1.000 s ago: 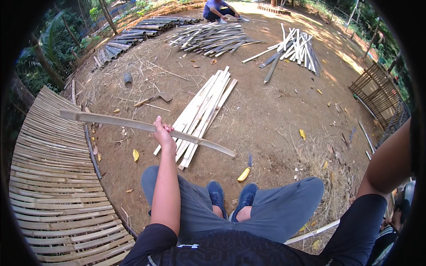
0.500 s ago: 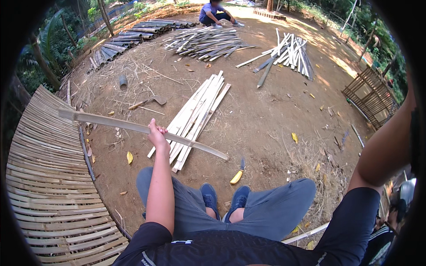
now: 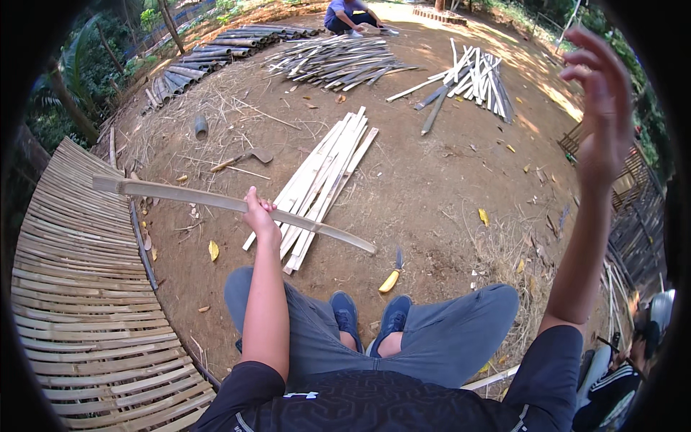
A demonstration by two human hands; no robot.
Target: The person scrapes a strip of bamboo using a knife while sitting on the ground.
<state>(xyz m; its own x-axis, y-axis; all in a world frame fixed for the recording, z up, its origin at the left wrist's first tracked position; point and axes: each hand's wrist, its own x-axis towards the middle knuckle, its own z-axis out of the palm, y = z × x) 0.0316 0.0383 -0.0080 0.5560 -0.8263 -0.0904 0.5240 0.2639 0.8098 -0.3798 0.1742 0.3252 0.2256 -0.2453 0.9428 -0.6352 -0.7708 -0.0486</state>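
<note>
- Bamboo slat (image 3: pixel 216 201), long and pale, runs across the left centre of the frame, slanting from the upper left down toward the middle, held above the dirt ground (image 3: pixel 432 187).
- Left hand (image 3: pixel 259 217) is closed around the slat near its middle, the forearm coming up from the lower edge.
- Right hand (image 3: pixel 604 101) is raised in the upper right of the frame, fingers loosely spread, holding nothing.
- Bundle of split bamboo strips (image 3: pixel 324 180) lies on the ground just beyond the slat, at frame centre.
- Knife with a yellow handle (image 3: pixel 392 273) lies on the dirt just in front of the person's blue shoes (image 3: pixel 367 317).
- Woven bamboo panel (image 3: pixel 72 288) fills the left and lower left.
- More bamboo piles (image 3: pixel 338 61) lie at the top, where another person (image 3: pixel 349 14) crouches.
</note>
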